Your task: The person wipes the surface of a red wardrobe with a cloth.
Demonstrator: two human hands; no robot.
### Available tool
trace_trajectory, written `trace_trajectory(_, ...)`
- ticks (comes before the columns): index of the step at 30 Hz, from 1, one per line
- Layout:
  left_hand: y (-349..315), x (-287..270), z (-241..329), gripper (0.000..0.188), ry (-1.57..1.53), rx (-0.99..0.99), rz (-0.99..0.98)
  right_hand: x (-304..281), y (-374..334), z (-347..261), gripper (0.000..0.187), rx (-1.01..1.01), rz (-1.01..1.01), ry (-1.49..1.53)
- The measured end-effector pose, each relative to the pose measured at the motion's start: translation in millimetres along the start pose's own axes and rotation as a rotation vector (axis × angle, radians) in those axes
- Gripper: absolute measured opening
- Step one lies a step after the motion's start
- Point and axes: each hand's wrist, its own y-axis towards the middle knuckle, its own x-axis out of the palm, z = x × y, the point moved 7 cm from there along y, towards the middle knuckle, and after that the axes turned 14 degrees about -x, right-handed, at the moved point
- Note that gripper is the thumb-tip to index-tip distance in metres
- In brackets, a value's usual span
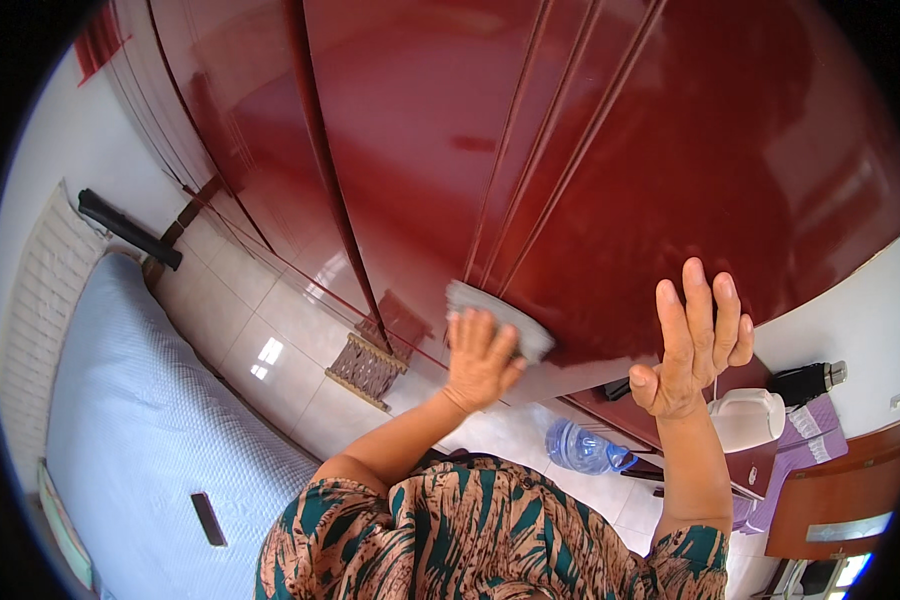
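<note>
A glossy dark red wardrobe (pixel 400 130) fills the upper view, with thin vertical grooves between its panels. Low on its front, a grey cloth (pixel 526 328) lies flat against the surface. My left hand (pixel 482 355) presses the cloth there, fingers laid over it and the thumb near its lower edge. To the right, my right hand (pixel 698 345) is raised near the wardrobe's right side with its fingers stretched upward. Nothing is in it, and whether it touches the panel I cannot tell.
At left stands a bed with a light blue quilted cover (pixel 150 400), a dark object (pixel 208 519) lying on it. A woven stool (pixel 367 368) sits by the wardrobe's base. Near my right arm are a clear blue water jug (pixel 582 447) and a white appliance (pixel 748 419) on a red cabinet.
</note>
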Motion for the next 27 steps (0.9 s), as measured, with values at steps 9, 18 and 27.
trace_trajectory(9,40.2,-45.4,-114.4,0.070,-0.474,-0.887,0.274,3.5,-0.8,-4.0,0.056,-0.003,0.034,-0.104)
trace_trajectory(18,-5.9,-1.7,13.0,0.088,-0.138,-0.270,0.024,5.0,-0.5,-5.0,0.053,-0.016,0.050,-0.110)
trace_trajectory(27,-59.2,35.8,51.2,0.060,0.103,0.368,-0.268,3.6,-1.1,-4.2,0.051,-0.021,0.024,-0.126)
